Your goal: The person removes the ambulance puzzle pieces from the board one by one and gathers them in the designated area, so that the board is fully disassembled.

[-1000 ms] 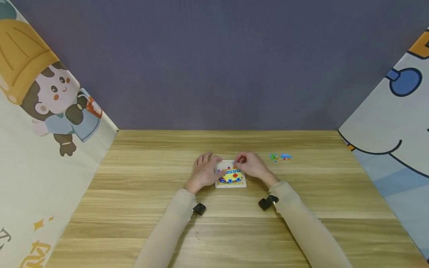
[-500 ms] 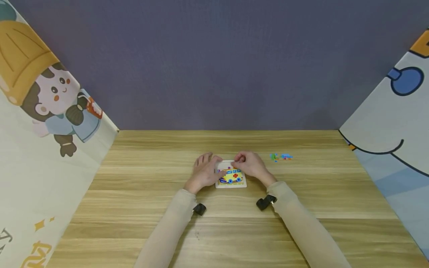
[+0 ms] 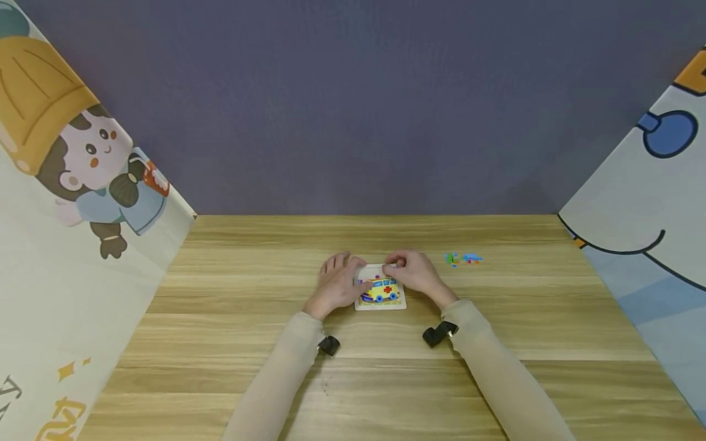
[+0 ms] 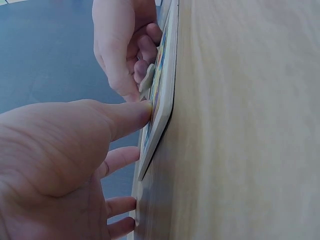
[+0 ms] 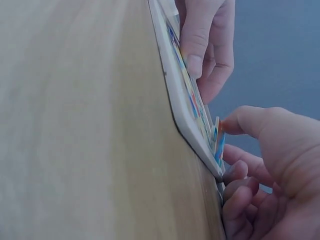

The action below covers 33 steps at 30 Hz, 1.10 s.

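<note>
A small square jigsaw puzzle in a pale frame (image 3: 380,308) lies flat on the table, showing a yellow ambulance with a red cross. My left hand (image 3: 334,286) is at its left side, thumb pressing on the picture and the other fingers spread straight past the frame's edge. Over the upper right corner, my right hand (image 3: 415,269) pinches a puzzle piece (image 5: 219,140) between thumb and fingers. That piece stands tilted against the board in the right wrist view; its pale back (image 4: 146,80) shows in the left wrist view. The upper strip of the board is bare.
Several loose puzzle pieces (image 3: 471,258), blue, green and orange, lie right of the right hand. The wooden table (image 3: 265,245) ends at a dark upright panel (image 3: 375,122) behind, with printed cartoon panels on both sides.
My right hand has shifted very slightly left along the board's upper part, still pinching the puzzle piece. The left hand and the board stay in place.
</note>
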### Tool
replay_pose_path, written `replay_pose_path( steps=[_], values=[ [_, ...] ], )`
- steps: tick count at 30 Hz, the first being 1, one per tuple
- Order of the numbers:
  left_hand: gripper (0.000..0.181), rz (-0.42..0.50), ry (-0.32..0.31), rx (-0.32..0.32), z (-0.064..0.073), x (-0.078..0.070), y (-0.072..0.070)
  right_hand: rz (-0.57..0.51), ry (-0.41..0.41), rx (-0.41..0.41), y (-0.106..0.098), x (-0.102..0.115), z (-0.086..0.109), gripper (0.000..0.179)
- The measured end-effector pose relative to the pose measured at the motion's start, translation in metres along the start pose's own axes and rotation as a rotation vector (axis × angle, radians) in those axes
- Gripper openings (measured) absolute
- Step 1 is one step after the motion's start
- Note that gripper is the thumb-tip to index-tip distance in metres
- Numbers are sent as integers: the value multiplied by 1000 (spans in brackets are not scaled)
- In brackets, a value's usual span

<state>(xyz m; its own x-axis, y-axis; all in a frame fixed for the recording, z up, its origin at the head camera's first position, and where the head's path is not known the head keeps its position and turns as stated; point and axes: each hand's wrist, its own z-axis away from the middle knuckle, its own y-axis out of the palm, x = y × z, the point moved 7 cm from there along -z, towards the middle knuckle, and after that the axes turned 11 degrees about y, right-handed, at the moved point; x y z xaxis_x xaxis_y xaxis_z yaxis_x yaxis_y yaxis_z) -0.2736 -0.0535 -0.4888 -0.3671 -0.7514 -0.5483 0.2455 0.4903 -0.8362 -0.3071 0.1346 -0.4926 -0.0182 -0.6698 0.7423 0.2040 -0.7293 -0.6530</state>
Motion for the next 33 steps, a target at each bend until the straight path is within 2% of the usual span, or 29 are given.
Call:
replay_pose_path(
  steps=[4,12,18,22,27,33],
  values=[
    [55,2,-1,-1,0,1,0,-24,-30,26,0,-4,-2,26],
    [55,3,3,3,0,1,1,-77,-27,114,0,-10,-1,26],
    [53,-7,1,10,0,-1,-1,4,-52,168,-2,-8,5,33],
    [53,-11,-4,11,1,-2,-1,30,-75,236,-3,-7,7,40],
    [53,-4,-10,12,1,-2,-1,-48,-42,316,-7,-15,8,45],
    [53,-11,-17,9,2,-1,-2,-77,14,316,-9,-18,6,43]
  ],
)
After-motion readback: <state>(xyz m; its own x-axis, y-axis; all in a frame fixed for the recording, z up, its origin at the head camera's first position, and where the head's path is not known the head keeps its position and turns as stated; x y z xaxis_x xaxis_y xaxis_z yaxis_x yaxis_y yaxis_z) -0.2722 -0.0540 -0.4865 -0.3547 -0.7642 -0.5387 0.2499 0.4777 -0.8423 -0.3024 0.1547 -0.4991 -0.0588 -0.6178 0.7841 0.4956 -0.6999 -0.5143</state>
